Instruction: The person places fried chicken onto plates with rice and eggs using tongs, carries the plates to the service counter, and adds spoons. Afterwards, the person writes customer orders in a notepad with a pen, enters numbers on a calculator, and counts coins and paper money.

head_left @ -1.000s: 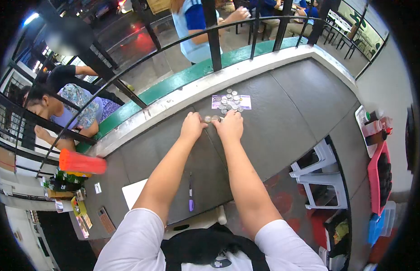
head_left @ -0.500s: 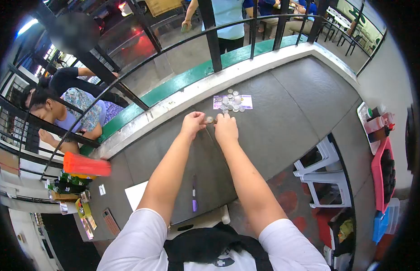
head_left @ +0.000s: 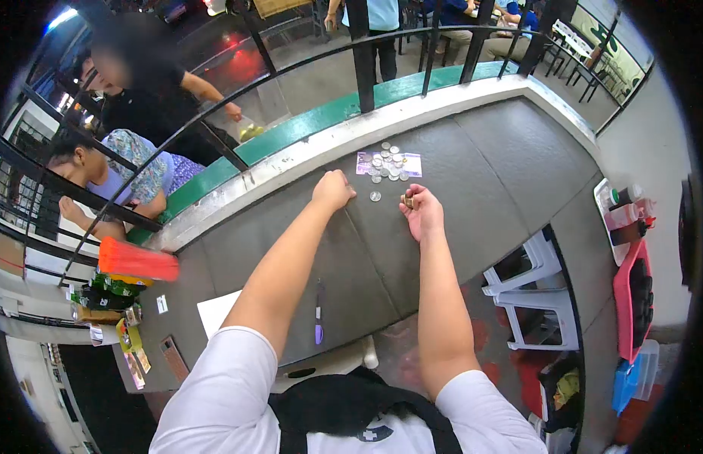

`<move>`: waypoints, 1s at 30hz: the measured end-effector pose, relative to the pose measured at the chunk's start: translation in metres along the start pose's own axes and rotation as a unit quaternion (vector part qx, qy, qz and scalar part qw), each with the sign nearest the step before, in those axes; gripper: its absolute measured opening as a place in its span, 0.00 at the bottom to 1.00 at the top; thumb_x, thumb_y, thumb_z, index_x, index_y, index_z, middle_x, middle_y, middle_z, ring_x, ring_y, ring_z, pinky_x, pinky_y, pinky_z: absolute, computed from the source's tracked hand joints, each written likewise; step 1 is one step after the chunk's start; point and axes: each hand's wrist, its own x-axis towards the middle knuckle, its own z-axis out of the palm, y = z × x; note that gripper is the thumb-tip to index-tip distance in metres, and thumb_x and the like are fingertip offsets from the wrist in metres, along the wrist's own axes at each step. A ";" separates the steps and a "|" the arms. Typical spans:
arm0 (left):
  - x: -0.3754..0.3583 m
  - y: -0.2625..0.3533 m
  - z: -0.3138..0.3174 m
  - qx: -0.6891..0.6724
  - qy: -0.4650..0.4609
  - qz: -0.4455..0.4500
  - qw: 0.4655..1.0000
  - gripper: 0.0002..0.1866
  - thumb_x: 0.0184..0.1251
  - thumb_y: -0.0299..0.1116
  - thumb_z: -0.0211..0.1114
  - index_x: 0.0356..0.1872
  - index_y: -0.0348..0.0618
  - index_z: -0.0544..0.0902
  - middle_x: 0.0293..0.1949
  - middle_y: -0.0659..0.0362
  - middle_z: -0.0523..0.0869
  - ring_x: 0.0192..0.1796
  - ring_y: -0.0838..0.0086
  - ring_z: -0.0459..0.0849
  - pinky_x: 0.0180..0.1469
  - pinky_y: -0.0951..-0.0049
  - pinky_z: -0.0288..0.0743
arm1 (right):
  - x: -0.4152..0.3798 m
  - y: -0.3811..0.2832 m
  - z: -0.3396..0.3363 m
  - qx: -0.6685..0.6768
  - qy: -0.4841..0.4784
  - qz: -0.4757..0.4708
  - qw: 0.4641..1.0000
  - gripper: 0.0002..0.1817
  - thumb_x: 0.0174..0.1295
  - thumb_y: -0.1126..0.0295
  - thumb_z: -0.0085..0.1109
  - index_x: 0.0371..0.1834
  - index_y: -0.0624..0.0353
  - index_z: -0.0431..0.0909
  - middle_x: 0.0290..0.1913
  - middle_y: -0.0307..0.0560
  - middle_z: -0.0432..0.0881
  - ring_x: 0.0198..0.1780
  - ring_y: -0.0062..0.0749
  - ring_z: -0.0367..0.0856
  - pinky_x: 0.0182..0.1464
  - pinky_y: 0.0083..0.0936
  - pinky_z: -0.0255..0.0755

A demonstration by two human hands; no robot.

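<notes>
Several silver coins lie on and around a purple banknote near the counter's far edge. One single coin rests on the grey counter between my hands. My right hand is turned partly palm up, its fingers closed on coins. To the left of the banknote, my left hand is curled near the counter surface; what it holds, if anything, is hidden.
A pen, white paper and a calculator-like object lie nearer me. Black bars edge the counter, with people beyond. A blurred red object is at left, a bottle tray at right.
My right hand has moved right and turned, with coins in its fingers. My left hand has shifted slightly up and left. A single coin now shows between them. Beyond the bars, a person in black appears.
</notes>
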 end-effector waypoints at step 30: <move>0.046 0.015 0.025 -0.219 0.272 0.011 0.937 0.13 0.72 0.37 0.49 0.35 0.37 0.74 0.34 0.40 0.80 0.41 0.42 0.78 0.43 0.50 0.70 | -0.044 -0.025 -0.040 0.102 0.166 -0.057 0.979 0.11 0.66 0.64 0.54 0.28 0.55 0.70 0.26 0.38 0.72 0.21 0.20 0.66 0.17 0.16 0.54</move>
